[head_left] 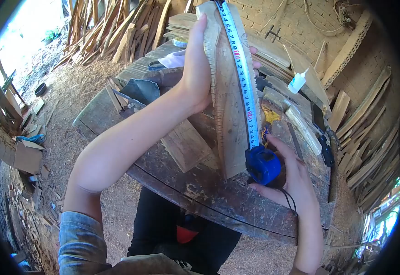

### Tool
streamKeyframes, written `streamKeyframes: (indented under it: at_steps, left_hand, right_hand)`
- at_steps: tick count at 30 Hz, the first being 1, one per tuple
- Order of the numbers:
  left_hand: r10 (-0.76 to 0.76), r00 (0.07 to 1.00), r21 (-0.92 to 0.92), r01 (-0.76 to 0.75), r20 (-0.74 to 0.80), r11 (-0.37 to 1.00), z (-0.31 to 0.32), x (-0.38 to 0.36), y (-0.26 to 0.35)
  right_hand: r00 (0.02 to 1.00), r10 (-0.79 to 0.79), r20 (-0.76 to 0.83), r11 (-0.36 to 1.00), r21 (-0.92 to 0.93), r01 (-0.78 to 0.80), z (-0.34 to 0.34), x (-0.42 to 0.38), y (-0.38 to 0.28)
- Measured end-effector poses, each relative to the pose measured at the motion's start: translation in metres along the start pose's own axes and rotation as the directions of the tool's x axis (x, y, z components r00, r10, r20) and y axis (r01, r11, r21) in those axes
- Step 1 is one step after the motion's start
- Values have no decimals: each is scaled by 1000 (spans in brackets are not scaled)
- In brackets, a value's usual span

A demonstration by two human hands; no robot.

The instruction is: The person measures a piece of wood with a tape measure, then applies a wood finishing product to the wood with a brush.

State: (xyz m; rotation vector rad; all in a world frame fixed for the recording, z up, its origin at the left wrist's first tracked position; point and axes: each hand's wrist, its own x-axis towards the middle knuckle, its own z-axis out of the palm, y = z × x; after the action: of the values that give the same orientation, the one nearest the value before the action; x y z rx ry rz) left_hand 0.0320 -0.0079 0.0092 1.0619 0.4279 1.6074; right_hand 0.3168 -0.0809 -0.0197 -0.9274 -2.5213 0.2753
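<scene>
1. Left hand [197,75], 12 o'clock from mid-view: fingers grasp the board [227,101] at 1 o'clock. Hold it steady.
2. Tape [245,91]: lies lengthwise on the board. Keep it flat and straight, figures readable.
3. Right hand [296,178], 4 o'clock: fingers curve around the case [263,166]; cannot tell whether they grip. Avoid tugging.
4. Table [195,195]: scuffed wood; cloth [174,59] at 11, bottle [296,83] at 2.
5. Room: littered floor [62,110] at 9, strips [101,34] at 11, brick wall [291,25] at 1.
</scene>
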Motion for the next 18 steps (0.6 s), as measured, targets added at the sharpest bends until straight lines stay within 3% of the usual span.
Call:
streamKeyframes:
  at_steps: [10,16,18]
  left_hand:
    - [-10,1000,-14,10,-13,1000,0,0,-1]
    - [4,1000,15,-3,-26,1000,-1,1,-2]
    - [6,1000,13,-5,-22,1000,-2,1,-2]
  right_hand:
    - [999,37,9,999,-15,-37,-1,-1,2]
    - [979,-68,-194,984,-173,35,3,0,5]
    - [972,-58,-228,994,-106,34,6,-2,4]
